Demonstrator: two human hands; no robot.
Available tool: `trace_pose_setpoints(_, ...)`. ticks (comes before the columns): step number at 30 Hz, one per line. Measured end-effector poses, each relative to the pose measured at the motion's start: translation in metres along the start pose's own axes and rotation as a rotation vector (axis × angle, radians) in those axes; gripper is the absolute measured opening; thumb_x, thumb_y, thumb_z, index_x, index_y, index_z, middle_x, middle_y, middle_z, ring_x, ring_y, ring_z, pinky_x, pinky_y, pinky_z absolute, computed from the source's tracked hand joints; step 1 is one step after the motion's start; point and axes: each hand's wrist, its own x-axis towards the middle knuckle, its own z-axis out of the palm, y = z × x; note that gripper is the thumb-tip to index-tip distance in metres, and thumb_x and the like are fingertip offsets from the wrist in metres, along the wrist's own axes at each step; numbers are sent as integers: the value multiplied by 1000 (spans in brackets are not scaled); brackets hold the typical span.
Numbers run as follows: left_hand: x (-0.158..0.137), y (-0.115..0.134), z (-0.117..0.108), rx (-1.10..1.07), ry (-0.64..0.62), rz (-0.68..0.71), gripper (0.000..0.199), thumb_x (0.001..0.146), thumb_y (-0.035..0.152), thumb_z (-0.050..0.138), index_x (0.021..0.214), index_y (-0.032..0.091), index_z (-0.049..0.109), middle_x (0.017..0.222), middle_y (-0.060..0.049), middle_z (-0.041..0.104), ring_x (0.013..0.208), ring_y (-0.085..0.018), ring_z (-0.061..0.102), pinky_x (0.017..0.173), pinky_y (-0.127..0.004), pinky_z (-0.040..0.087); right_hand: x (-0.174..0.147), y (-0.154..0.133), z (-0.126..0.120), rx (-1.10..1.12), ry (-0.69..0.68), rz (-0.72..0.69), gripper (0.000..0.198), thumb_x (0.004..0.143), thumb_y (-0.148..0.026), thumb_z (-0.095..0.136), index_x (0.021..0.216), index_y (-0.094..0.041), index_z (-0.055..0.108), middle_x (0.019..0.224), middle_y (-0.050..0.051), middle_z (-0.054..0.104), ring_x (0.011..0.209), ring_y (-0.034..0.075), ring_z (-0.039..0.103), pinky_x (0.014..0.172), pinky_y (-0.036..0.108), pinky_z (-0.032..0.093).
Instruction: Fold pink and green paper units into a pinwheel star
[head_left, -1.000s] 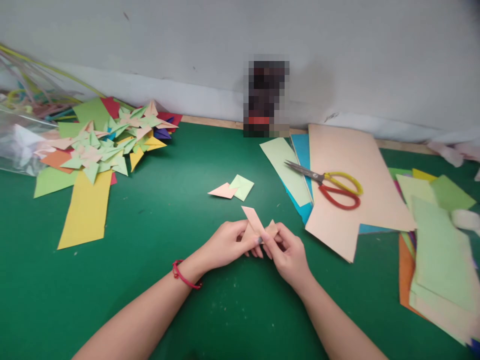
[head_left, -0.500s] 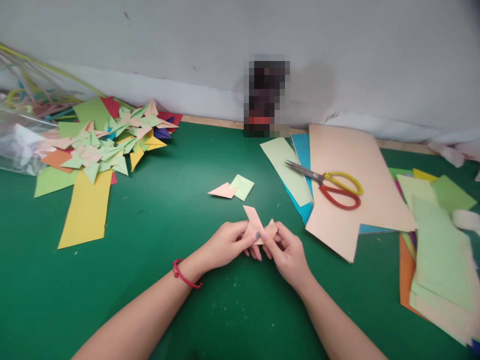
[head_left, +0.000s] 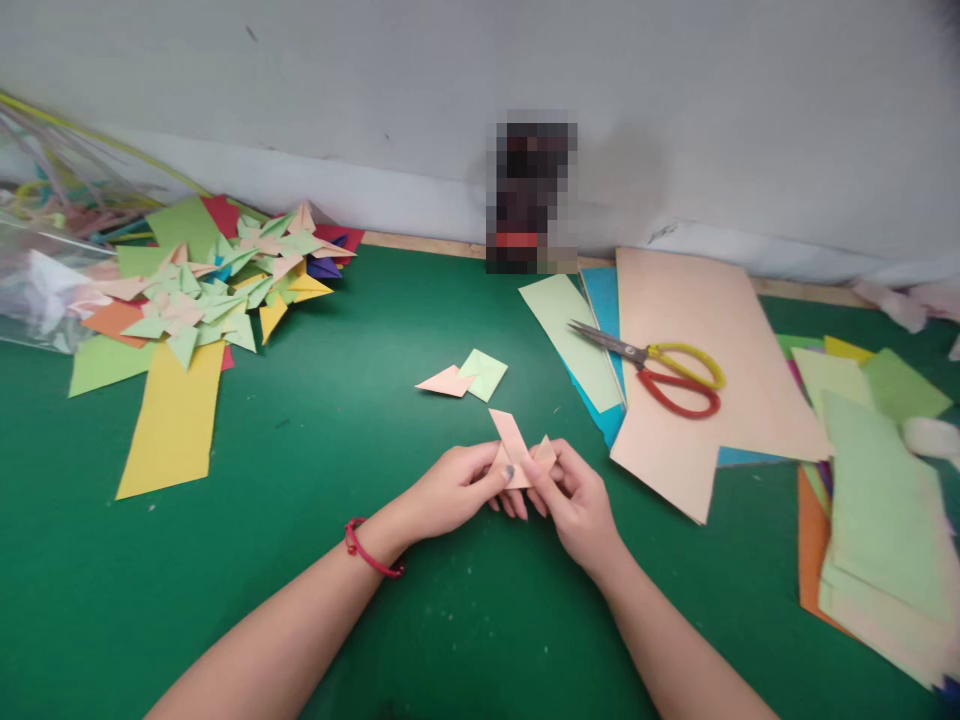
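Green table [head_left: 337, 420] underneath; left hand [head_left: 454, 490] and right hand [head_left: 574, 505] both pinch a folded peach paper [head_left: 514, 445] between closed fingertips.

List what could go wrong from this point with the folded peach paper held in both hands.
1. The small folded peach paper piece is pinched only at its lower end by the left hand and right hand; it may slip or crease crookedly.
2. The loose peach and light green folded pieces lie just beyond the hands on the green table mat; a forward move might brush them aside.
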Motion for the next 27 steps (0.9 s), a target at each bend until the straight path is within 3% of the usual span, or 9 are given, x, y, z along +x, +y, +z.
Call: trace_pose_setpoints(27, 0, 7, 2, 89, 46, 5, 19, 87, 27, 47, 80, 13, 58, 71, -4, 68, 66, -12, 63, 62, -21, 48, -2, 0, 0, 34, 12, -44, 22, 88, -27, 48, 69, -20, 40, 49, -8, 42, 42, 6, 35, 45, 22, 26)
